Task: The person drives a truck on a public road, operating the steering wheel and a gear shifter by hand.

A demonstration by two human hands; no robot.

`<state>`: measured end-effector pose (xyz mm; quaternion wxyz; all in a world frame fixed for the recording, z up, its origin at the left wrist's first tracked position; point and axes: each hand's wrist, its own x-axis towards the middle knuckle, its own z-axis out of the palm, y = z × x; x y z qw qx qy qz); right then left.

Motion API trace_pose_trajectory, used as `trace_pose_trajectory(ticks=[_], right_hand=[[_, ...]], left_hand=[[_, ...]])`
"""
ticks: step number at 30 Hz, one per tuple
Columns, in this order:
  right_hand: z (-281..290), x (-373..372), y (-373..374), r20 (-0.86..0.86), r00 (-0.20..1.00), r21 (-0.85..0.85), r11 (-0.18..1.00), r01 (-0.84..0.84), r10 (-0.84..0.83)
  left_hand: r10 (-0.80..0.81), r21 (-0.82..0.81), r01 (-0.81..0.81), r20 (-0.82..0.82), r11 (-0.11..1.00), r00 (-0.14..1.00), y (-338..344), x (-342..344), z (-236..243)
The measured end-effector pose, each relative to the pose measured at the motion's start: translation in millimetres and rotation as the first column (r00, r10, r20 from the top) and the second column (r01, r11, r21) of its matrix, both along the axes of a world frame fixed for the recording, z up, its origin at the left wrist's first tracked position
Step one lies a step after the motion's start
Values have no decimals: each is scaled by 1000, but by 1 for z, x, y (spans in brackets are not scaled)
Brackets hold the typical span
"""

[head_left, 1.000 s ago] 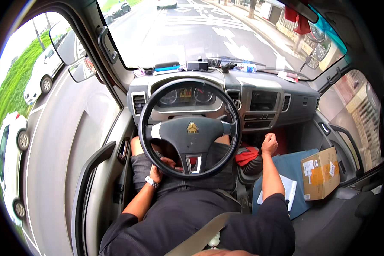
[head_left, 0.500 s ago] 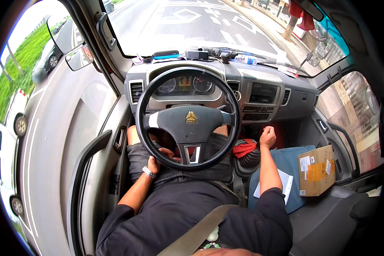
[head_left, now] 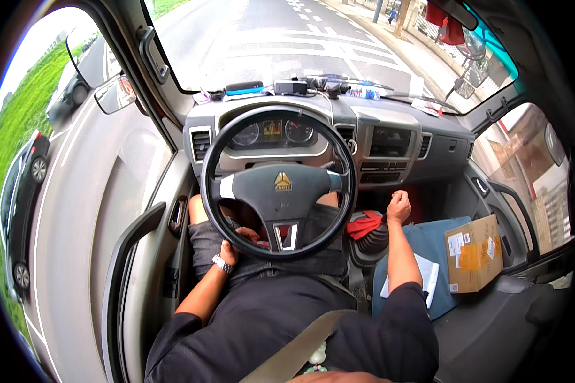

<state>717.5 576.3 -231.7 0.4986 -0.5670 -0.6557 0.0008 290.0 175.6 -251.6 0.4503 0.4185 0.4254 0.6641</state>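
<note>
The black steering wheel (head_left: 287, 172) fills the middle of the head view, with a gold emblem on its hub. My left hand (head_left: 230, 252) is closed around the lower left of its rim; the fingers show through the gap inside the wheel, and a metal watch (head_left: 222, 263) circles that wrist. To the right of the wheel, my right hand (head_left: 399, 207) is curled into a fist above and just right of the gear lever boot (head_left: 372, 244). A red cloth (head_left: 364, 223) drapes over that boot. Whatever the right fist may hold is hidden.
A cardboard box (head_left: 474, 255) with orange tape and white papers (head_left: 423, 281) lie on the blue-covered passenger seat (head_left: 390, 255). Small items, including a black box (head_left: 291, 87) and a plastic bottle (head_left: 364, 93), line the dashboard. Outside, a dark car (head_left: 25, 217) is alongside on the left.
The road markings and roadside have shifted past the cab; a dark car now shows on the left where a white vehicle was. Both hands keep nearly the same places.
</note>
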Motion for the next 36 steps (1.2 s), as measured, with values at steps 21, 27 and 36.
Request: trace_pose_trajectory(ticks=[21, 27, 36], right_hand=[[6, 25, 30, -24, 1000, 37, 999, -15, 16], [7, 22, 7, -61, 998, 61, 998, -12, 15], [-6, 8, -8, -18, 1000, -16, 1000, 13, -13]], left_hand=[[-7, 1, 7, -14, 1000, 1000, 35, 18, 14], [15, -14, -15, 25, 1000, 1000, 14, 24, 9], [3, -35, -4, -27, 999, 1000, 5, 3, 4]])
